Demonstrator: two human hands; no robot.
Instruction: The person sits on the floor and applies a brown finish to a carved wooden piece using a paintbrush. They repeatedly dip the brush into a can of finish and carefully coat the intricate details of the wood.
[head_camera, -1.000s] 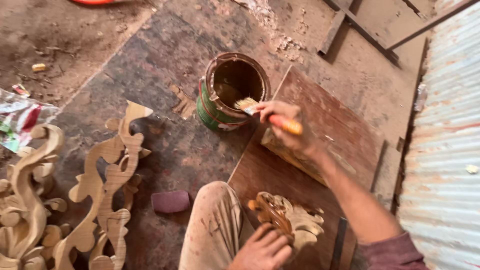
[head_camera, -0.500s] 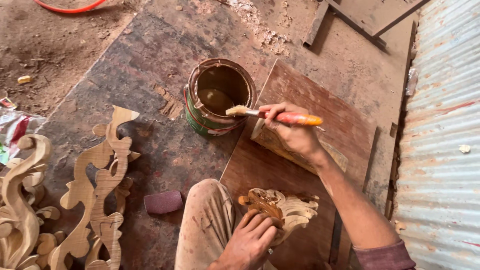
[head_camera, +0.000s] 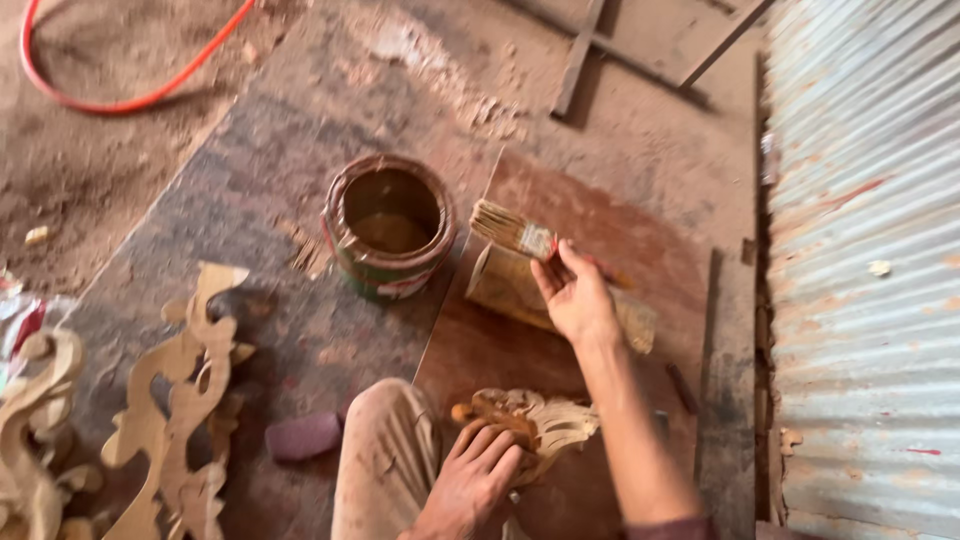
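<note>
The brown board (head_camera: 600, 225) on the floor (head_camera: 250, 170) is crowded. A pale wooden block (head_camera: 500, 285) lies across its middle, under the right hand (head_camera: 575, 300) and its paintbrush (head_camera: 515, 232). The carved piece (head_camera: 540, 420) under the left hand (head_camera: 465, 485) fills the near end. The open tin (head_camera: 388, 228) stands just off the board's left edge, closing that side. The board's far right corner is bare. Left of the tin the dark floor lies open as far as the carved scrolls (head_camera: 170, 400) and a purple sanding block (head_camera: 303, 436). The corrugated sheet (head_camera: 860, 250) walls off the right.
</note>
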